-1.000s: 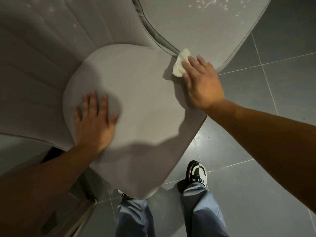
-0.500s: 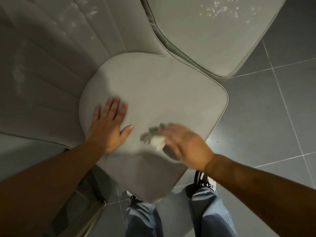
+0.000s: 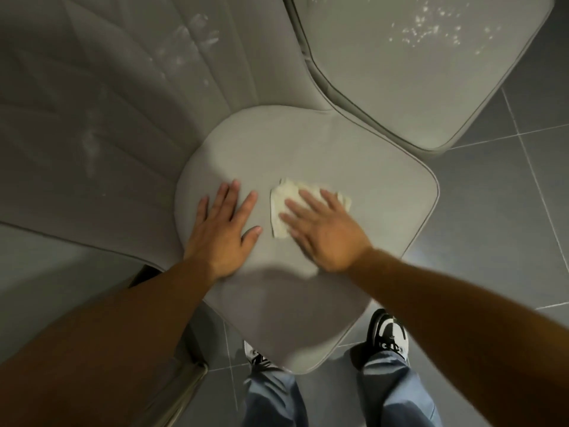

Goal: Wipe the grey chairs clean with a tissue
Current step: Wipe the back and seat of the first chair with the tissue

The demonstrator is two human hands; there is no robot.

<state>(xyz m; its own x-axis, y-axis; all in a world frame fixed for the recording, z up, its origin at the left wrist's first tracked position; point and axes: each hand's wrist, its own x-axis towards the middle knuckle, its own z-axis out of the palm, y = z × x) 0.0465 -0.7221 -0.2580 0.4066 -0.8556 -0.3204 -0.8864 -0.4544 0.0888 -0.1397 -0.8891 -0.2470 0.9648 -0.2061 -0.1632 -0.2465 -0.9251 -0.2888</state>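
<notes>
Right hand (image 3: 326,232) covers approx half the tissue (image 3: 284,200), its edges motion-blurred, 2nd chair's seat (image 3: 415,87) cut off by top edge, backrest (image 3: 92,103) cut off top & left, left shoe (image 3: 257,357) mostly hidden under near seat (image 3: 354,180).

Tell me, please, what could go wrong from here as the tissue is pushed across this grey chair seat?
1. The crumpled white tissue lies only under the flat fingers of the right hand, not gripped, so it may bunch up or slip free.
2. White smears on the ribbed grey backrest and specks on the second grey chair seat could be missed.
3. The left hand rests bare on the padded grey seat and may leave marks.
</notes>
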